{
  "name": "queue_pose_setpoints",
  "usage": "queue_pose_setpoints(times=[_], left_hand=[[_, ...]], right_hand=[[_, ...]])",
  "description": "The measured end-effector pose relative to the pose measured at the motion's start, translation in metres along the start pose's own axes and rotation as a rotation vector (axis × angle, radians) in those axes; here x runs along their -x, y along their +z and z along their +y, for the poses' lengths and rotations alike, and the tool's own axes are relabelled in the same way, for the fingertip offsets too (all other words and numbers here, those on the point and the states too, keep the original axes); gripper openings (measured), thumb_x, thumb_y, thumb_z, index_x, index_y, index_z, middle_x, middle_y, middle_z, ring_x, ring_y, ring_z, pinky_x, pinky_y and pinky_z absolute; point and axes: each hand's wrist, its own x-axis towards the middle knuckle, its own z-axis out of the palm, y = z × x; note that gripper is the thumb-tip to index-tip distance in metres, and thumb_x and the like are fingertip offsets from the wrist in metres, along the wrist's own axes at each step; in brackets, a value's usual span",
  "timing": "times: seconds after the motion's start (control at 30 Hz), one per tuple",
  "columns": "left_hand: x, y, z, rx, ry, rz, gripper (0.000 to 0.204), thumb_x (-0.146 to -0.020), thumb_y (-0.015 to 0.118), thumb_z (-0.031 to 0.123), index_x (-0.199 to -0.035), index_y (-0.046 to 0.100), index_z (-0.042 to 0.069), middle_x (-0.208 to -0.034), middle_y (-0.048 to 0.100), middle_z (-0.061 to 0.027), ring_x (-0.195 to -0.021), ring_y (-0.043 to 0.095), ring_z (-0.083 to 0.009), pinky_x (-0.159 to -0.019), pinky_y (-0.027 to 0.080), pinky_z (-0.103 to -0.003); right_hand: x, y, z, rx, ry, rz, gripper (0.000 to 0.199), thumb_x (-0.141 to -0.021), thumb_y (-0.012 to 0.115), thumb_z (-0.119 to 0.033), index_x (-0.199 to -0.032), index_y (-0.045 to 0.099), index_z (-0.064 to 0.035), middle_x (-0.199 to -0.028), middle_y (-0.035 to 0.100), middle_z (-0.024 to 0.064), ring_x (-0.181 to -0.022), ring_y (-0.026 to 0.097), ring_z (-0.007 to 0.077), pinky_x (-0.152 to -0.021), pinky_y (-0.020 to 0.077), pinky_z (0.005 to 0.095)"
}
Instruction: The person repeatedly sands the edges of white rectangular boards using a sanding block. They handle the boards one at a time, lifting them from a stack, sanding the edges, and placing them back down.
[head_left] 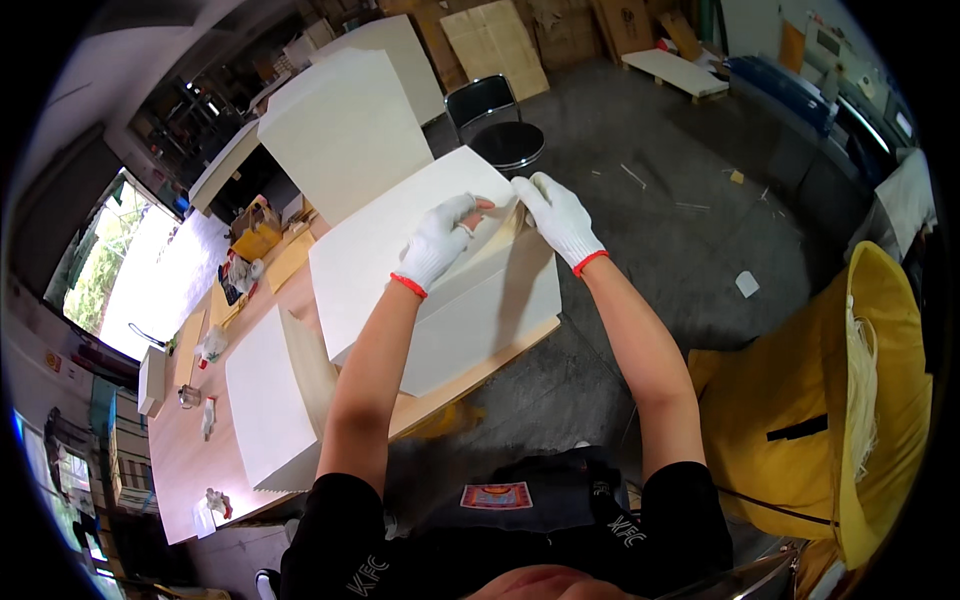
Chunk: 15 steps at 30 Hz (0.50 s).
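Table (190, 460) stretching toward 9 o'clock
White sheet stack (365, 250) on it, just 11 o'clock of view centre, upper sheets bowed up along 1 o'clock edge; likely heavy as block, each sheet bendy, smooth, easily creased; best held by several layers at 1 o'clock corner, palm flat on top
Right grip (560, 218), 1 o'clock, looks closed on sheet edge
Left grip (442, 240), 11 o'clock, over top sheet; cannot tell if pinching

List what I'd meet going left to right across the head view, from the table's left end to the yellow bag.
White block → metal cup → smaller stack of white sheets → left gloved hand → right gloved hand → yellow bag
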Motion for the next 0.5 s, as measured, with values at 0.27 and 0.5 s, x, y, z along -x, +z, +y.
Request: queue_pose_setpoints(times=[0.27, 0.5], left_hand=[[-0.002, 0.005, -0.012, 0.074, 0.08, -0.077, 0.037, -0.094, 0.069, 0.014, -0.129, 0.063, 0.004, -0.123, 0.068, -0.0121, -0.106, 0.065, -0.0186, -0.09, 0.053, -0.032], [-0.008, 0.007, -0.025, 0.087, 0.102, -0.061, 0.042, -0.09, 0.074, 0.011, -0.13, 0.062, 0.005, -0.125, 0.068, -0.0128, -0.112, 0.065, -0.0219, -0.097, 0.051, -0.035]], right_hand=[[0.007, 0.011, 0.008, -0.016, -0.08, 0.128, 0.051, -0.102, 0.042, -0.054, -0.103, 0.063, -0.0076, -0.091, 0.07, 0.0208, -0.094, 0.066, 0.044, -0.081, 0.0486, 0.0494], [0.007, 0.013, 0.011, -0.032, -0.075, 0.143, 0.051, -0.102, 0.041, -0.054, -0.101, 0.062, -0.0076, -0.087, 0.069, 0.0211, -0.091, 0.066, 0.0443, -0.08, 0.0486, 0.0496]])
